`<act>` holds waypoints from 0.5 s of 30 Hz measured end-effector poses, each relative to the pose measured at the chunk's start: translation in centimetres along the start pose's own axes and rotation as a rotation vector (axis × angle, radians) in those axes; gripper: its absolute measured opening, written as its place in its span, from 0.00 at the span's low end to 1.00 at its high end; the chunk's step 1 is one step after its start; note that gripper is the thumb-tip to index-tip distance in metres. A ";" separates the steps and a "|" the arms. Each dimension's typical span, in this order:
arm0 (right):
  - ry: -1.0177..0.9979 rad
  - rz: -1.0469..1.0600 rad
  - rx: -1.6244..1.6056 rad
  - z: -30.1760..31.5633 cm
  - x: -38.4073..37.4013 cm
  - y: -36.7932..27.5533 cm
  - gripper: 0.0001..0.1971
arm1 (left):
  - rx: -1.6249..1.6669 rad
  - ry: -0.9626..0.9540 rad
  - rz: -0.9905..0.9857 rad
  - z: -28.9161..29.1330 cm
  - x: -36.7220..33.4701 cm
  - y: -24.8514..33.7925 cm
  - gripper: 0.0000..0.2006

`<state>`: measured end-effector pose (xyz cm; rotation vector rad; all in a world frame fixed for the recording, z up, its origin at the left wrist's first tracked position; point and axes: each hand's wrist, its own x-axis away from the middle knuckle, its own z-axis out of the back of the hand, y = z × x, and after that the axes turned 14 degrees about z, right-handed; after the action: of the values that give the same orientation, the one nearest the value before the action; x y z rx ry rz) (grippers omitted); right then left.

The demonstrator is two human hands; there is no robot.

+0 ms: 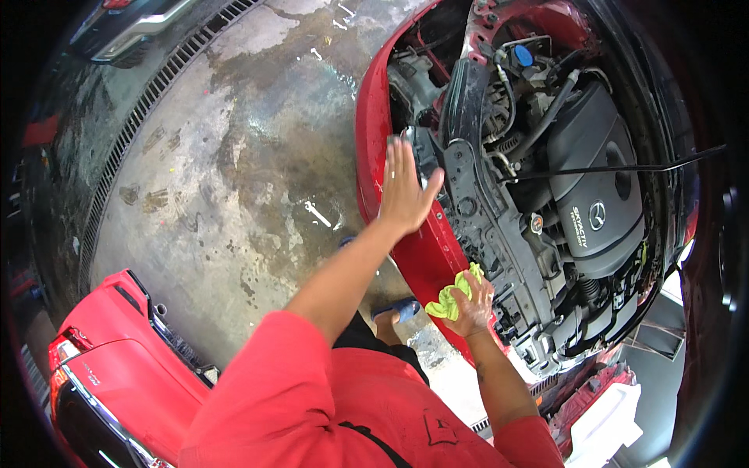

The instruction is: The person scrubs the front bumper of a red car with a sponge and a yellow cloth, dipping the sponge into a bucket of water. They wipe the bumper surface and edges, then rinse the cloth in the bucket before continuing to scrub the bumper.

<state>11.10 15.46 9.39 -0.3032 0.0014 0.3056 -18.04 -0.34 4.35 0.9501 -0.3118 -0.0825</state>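
Fingers stretched out, my left hand (407,191) is at the edge of the red bumper (427,248) along the car's front; whether it presses on the bumper I cannot tell. Nothing is in it. Further right along the same bumper, my right hand (473,306) grips a crumpled yellow-green cloth (446,303), which lies against the red paint. Just beyond both hands runs the black front panel (468,175) of the open engine bay. Behind that sits a dark engine cover (597,171).
A thin black prop rod (616,168) crosses above the engine. Several wrenches, one a pale wrench (317,214), lie on the stained concrete floor (234,148). A long drain grate (148,109) runs at the left. A detached red tailgate (133,366) stands at the lower left.
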 end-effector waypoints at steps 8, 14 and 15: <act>0.033 0.000 -0.002 0.5 -0.1 0.1 0.39 | 0.081 -0.002 -0.137 0.1 2.0 -2.0 0.49; -0.084 -0.040 -0.023 1.1 0.2 0.1 0.37 | 0.073 -0.087 -0.121 0.5 7.3 -4.7 0.47; -0.041 -0.031 -0.018 1.1 -0.1 0.1 0.36 | 0.036 -0.146 -0.117 0.5 10.9 -6.5 0.48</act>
<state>10.88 15.82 10.43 -0.3147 -0.0466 0.2809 -7.34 -6.76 1.80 0.9994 -0.3937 -0.2547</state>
